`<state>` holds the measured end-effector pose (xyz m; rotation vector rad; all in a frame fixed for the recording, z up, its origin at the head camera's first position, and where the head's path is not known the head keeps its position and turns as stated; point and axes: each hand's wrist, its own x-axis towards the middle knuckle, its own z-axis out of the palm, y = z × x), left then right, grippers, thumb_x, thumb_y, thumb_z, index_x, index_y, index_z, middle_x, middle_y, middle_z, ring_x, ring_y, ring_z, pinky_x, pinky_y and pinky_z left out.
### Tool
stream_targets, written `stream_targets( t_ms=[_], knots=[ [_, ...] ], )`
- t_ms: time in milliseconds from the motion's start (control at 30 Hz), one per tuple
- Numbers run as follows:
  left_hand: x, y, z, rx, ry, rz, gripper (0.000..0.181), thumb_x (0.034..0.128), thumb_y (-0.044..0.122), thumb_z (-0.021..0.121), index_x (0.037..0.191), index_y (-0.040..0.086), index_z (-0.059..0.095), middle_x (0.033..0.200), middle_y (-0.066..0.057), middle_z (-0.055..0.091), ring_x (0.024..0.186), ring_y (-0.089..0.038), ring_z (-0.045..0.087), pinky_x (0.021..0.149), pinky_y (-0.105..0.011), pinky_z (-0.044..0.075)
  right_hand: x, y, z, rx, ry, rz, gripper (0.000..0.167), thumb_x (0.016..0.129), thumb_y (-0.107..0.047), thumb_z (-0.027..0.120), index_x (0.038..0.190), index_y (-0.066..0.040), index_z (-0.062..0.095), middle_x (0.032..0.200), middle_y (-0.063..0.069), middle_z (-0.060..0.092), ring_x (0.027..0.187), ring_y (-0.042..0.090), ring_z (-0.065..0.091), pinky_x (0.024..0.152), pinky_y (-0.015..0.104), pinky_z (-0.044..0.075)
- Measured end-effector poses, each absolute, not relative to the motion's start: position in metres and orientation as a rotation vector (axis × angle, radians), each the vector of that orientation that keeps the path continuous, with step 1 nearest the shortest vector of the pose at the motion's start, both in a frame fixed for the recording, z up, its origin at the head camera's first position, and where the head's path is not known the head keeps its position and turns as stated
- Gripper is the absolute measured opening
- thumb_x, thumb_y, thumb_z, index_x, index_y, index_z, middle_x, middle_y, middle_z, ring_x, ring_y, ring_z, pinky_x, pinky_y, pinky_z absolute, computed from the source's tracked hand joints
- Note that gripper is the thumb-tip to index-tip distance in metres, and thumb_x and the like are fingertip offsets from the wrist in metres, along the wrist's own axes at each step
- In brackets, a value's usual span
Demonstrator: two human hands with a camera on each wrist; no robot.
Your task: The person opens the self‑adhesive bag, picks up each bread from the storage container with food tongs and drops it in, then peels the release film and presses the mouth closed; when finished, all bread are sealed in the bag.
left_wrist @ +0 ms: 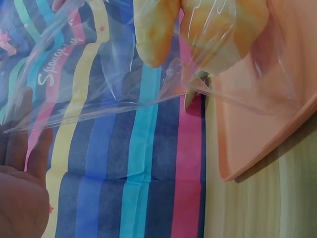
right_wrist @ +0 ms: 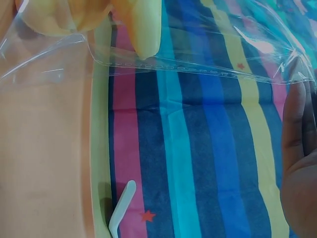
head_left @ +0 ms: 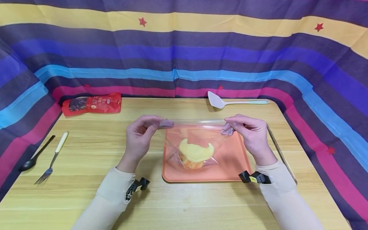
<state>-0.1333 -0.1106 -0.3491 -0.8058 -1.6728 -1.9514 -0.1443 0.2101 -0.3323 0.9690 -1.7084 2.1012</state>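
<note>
A clear plastic bag (head_left: 198,122) hangs stretched by its two upper corners. My left hand (head_left: 139,137) pinches one corner between thumb and fingers, and my right hand (head_left: 253,135) pinches the other. Inside lies a croissant-shaped piece of bread (head_left: 197,152), pale yellow on one side and orange-brown below, seen through the film. In the left wrist view the bread (left_wrist: 223,34) hangs low in the bag, its tip pointing downward. An orange tray (head_left: 230,164) lies on the table beneath the bag. Both wrist views show the bag's film apart from the tray's rim.
A white spatula (head_left: 218,101) and a red food packet (head_left: 96,104) lie along the back. At the left are a black spoon (head_left: 31,162) and a fork with a white handle (head_left: 57,148). Right of the tray lies a thin metal rod (head_left: 283,156). Striped cloth (head_left: 172,57) surrounds the table.
</note>
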Motion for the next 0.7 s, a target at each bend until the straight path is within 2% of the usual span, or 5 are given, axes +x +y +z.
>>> stream_targets(
  t_ms=[33, 233, 367, 567, 700],
  knots=[
    [-0.1333, -0.1106, -0.3492, -0.806, -1.667, -1.96, 0.02, 0.0924, -0.014, 0.054, 0.103, -0.006, 0.069, 0.098, -0.007, 0.073, 0.089, -0.018, 0.071, 0.078, -0.029, 0.057, -0.1443, 0.2106, -0.3327, 0.957, -1.721, 2.085, 0.018, 0.091, 0.022, 0.051, 0.099, 0.02, 0.066, 0.082, 0.02, 0.07, 0.07, 0.025, 0.07, 0.063, 0.029, 0.057],
    [-0.1324, -0.1117, -0.3497, -0.789, -1.682, -1.975, 0.029, 0.0882, -0.02, 0.049, 0.1, -0.004, 0.071, 0.099, -0.004, 0.073, 0.092, -0.016, 0.07, 0.077, -0.024, 0.056, -0.1424, 0.2134, -0.3337, 0.849, -1.813, 2.01, 0.023, 0.087, 0.024, 0.051, 0.095, 0.015, 0.071, 0.089, 0.011, 0.072, 0.072, 0.016, 0.064, 0.062, 0.021, 0.05],
    [-0.1315, -0.1121, -0.348, -0.807, -1.691, -1.988, 0.023, 0.0907, -0.015, 0.049, 0.099, -0.007, 0.069, 0.099, -0.005, 0.073, 0.091, -0.017, 0.07, 0.077, -0.025, 0.056, -0.1418, 0.2146, -0.333, 0.902, -1.794, 2.05, 0.022, 0.087, 0.022, 0.05, 0.096, 0.017, 0.069, 0.09, 0.018, 0.071, 0.076, 0.021, 0.066, 0.068, 0.026, 0.055],
    [-0.1331, -0.1103, -0.3465, -0.954, -1.61, -2.012, 0.026, 0.0965, -0.002, 0.041, 0.1, -0.016, 0.064, 0.1, -0.018, 0.072, 0.095, -0.028, 0.07, 0.081, -0.036, 0.056, -0.1423, 0.2162, -0.3324, 1.005, -1.75, 2.101, 0.03, 0.09, 0.017, 0.038, 0.099, 0.021, 0.066, 0.095, 0.022, 0.069, 0.08, 0.025, 0.064, 0.072, 0.031, 0.053],
    [-0.1328, -0.1093, -0.3476, -0.901, -1.614, -1.989, 0.023, 0.0991, 0.002, 0.05, 0.097, -0.017, 0.064, 0.098, -0.018, 0.073, 0.093, -0.027, 0.071, 0.081, -0.033, 0.056, -0.1424, 0.2162, -0.3322, 0.996, -1.76, 2.086, 0.03, 0.092, 0.013, 0.038, 0.099, 0.02, 0.067, 0.096, 0.022, 0.069, 0.084, 0.026, 0.063, 0.073, 0.031, 0.052]
  ],
)
